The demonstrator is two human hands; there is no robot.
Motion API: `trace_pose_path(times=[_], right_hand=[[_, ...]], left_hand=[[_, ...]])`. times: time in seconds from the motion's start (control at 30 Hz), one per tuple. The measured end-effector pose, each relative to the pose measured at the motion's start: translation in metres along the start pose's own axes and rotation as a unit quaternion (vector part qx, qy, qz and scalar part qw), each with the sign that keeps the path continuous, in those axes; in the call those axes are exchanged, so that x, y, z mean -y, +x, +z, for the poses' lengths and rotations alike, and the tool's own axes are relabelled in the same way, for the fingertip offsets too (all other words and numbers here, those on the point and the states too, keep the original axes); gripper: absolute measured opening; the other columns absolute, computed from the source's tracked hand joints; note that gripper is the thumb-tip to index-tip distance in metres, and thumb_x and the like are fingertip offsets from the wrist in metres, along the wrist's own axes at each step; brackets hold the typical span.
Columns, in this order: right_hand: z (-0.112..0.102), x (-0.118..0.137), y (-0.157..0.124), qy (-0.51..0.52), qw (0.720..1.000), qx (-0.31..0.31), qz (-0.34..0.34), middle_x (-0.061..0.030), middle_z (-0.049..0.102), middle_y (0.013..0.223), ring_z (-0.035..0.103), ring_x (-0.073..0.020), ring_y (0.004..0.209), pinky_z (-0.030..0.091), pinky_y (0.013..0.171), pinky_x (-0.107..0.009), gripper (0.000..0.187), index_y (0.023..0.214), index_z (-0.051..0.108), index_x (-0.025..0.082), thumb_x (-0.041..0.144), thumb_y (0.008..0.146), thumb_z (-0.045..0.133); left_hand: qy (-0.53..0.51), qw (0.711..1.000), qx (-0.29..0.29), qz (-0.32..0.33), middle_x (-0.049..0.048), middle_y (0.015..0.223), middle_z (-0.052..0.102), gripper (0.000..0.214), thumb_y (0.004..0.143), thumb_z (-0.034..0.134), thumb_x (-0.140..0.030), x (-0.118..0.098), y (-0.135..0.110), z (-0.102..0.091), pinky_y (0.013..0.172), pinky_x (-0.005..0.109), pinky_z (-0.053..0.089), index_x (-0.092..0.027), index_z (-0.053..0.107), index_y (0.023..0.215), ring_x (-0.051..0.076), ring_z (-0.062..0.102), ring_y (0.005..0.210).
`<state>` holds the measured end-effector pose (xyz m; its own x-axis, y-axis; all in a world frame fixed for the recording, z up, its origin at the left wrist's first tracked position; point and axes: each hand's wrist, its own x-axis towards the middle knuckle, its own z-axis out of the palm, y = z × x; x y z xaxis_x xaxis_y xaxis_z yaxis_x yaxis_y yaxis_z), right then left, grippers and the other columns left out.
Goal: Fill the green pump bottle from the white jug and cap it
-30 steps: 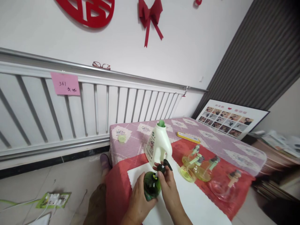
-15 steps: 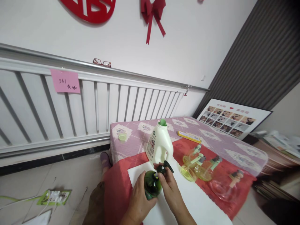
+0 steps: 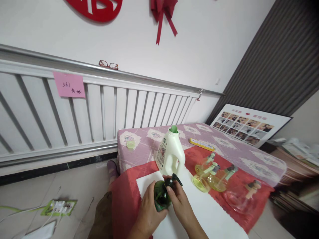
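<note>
Gripping green bottle (image 3: 160, 196), L hand (image 3: 149, 212) wrapped round; R hand (image 3: 179, 203) fingers pinching pump head (image 3: 173, 181).

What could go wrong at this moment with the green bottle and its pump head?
1. The right hand grips the dark pump head, which appears tilted at the neck of the green bottle in the left hand; it might seat crooked and leak.
2. The white jug stands close behind both hands; a hard twist could perhaps knock it over.
</note>
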<state>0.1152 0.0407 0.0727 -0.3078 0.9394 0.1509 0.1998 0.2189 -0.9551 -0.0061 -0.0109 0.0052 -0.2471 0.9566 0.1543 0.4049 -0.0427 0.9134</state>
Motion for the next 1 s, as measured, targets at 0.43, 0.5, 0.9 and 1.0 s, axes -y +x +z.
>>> trace_pose_path(times=[0.43, 0.5, 0.9, 1.0], right_hand=[[-0.004, -0.008, 0.002, -0.026, 1.000, -0.001, -0.010, -0.0144, 0.065, 0.130, 0.060, -0.0327, 0.121, 0.043, 0.108, -0.050, 0.049, 0.121, 0.063, 0.020, 0.049, 0.081, 0.062], [-0.004, -0.009, 0.002, -0.030, 0.999, -0.001, -0.016, -0.0138, 0.066, 0.130, 0.061, -0.0327, 0.120, 0.045, 0.107, -0.050, 0.047, 0.120, 0.063, 0.021, 0.047, 0.082, 0.061], [-0.008, -0.006, 0.003, -0.052, 0.998, 0.043, -0.021, -0.0174, 0.063, 0.127, 0.061, -0.0324, 0.118, 0.048, 0.102, -0.050, 0.046, 0.123, 0.058, 0.017, 0.044, 0.086, 0.057], [-0.010, -0.002, 0.003, -0.056, 0.997, 0.051, -0.025, -0.0154, 0.063, 0.120, 0.061, -0.0309, 0.117, 0.051, 0.098, -0.046, 0.043, 0.121, 0.058, 0.018, 0.044, 0.086, 0.057]], left_hand=[[-0.001, 1.000, 0.005, -0.011, 0.0186, 0.151, 0.044, 0.090, 0.061, 0.061, -0.020, -0.004, 0.000, -0.002, 0.118, 0.045, 0.035, -0.008, 0.028, 0.143, 0.029, 0.041, 0.141], [0.000, 1.000, 0.008, -0.015, 0.0182, 0.151, 0.044, 0.089, 0.062, 0.060, -0.020, -0.004, 0.000, -0.002, 0.119, 0.045, 0.034, -0.009, 0.028, 0.144, 0.030, 0.040, 0.141], [-0.010, 0.999, 0.017, -0.027, 0.0189, 0.151, 0.043, 0.091, 0.060, 0.061, -0.020, -0.009, 0.000, -0.005, 0.118, 0.046, 0.034, -0.009, 0.027, 0.143, 0.030, 0.041, 0.140], [-0.008, 0.999, 0.020, -0.026, 0.0202, 0.151, 0.042, 0.091, 0.061, 0.061, -0.021, -0.011, -0.001, -0.007, 0.118, 0.046, 0.033, -0.007, 0.026, 0.143, 0.030, 0.039, 0.141]])
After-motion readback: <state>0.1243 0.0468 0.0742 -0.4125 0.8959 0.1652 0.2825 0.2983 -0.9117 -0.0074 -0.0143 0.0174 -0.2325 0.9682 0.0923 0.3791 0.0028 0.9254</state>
